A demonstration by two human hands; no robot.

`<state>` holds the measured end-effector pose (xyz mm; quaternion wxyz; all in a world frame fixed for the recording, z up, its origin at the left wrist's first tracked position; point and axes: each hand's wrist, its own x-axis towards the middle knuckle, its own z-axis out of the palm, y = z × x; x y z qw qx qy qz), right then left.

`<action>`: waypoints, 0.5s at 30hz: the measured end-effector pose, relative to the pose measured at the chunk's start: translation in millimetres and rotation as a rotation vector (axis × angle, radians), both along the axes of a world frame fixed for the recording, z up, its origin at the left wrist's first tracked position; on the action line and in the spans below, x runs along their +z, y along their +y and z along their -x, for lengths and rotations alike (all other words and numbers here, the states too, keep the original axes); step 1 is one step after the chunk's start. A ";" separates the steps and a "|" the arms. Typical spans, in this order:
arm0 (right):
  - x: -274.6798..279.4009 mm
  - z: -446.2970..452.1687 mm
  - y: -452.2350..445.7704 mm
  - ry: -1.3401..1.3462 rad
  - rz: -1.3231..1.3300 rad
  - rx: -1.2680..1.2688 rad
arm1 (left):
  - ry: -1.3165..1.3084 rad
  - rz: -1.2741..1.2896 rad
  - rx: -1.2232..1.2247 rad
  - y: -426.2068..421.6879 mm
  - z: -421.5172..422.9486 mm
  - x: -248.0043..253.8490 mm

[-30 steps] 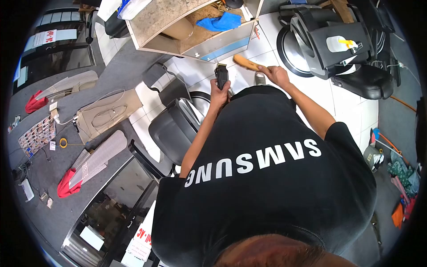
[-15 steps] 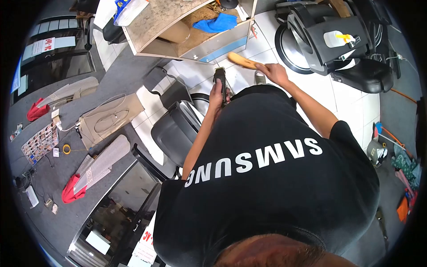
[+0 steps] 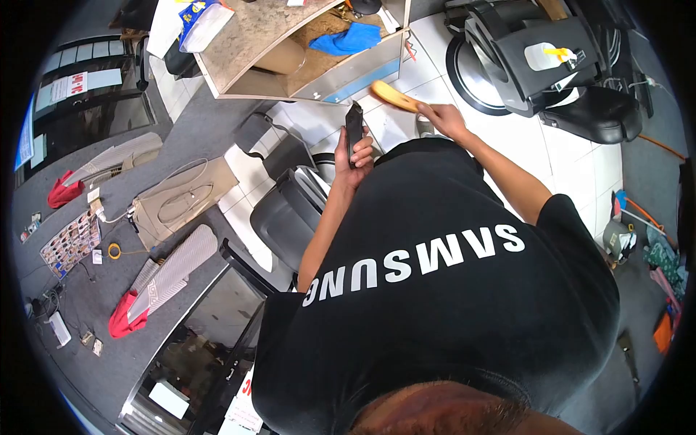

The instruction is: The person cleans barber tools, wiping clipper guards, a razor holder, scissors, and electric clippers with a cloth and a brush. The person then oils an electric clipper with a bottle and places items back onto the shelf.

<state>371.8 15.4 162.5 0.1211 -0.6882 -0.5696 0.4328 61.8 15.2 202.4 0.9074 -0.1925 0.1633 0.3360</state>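
Observation:
My left hand [image 3: 353, 158] is wrapped round a black hair clipper [image 3: 354, 125], its blade end pointing forward and up, away from my body. In my right hand [image 3: 446, 122] is one end of a long, curved, wooden-looking brush [image 3: 394, 95], held between thumb and fingers. Its far end points forward and left, above the white tiles. Any bristles are too small or hidden to make out. The two tools are close to each other but apart, both in front of my black shirt [image 3: 435, 290].
Ahead stands a cabinet [image 3: 246, 43] with an open compartment holding a blue cloth [image 3: 348, 40]. A black salon chair [image 3: 286, 221] is close on my left. Front right, another chair [image 3: 594, 116] carries a bottle [image 3: 540, 56]. A counter [image 3: 174, 272] with cables runs along the left.
My left hand has turned the clipper, so more of its fingers and the clipper's side now show. My right hand and the brush have barely moved. The view has shifted slightly.

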 end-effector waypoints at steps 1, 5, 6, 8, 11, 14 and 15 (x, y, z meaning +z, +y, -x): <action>7.3 14.9 15.6 0.024 0.016 -0.036 | -0.010 -0.001 -0.018 4.1 -2.5 0.2; 3.0 54.6 26.8 0.130 -0.204 0.103 | -0.105 -0.055 -0.082 12.2 -13.2 0.7; -4.7 52.6 17.3 0.146 -0.186 0.092 | -0.141 -0.063 -0.076 13.8 -14.1 2.0; -8.7 32.3 -1.5 0.133 -0.137 0.072 | -0.197 -0.050 -0.038 14.6 -13.3 3.5; 1.6 -10.6 -16.1 -0.112 0.031 0.201 | -0.166 -0.047 0.026 8.5 -2.6 1.5; 10.5 0.4 -6.4 -0.030 0.056 0.026 | 0.061 -0.136 -0.041 8.5 1.5 1.7; 13.1 12.0 -2.1 0.028 -0.025 -0.003 | 0.154 -0.176 -0.068 9.5 0.5 3.4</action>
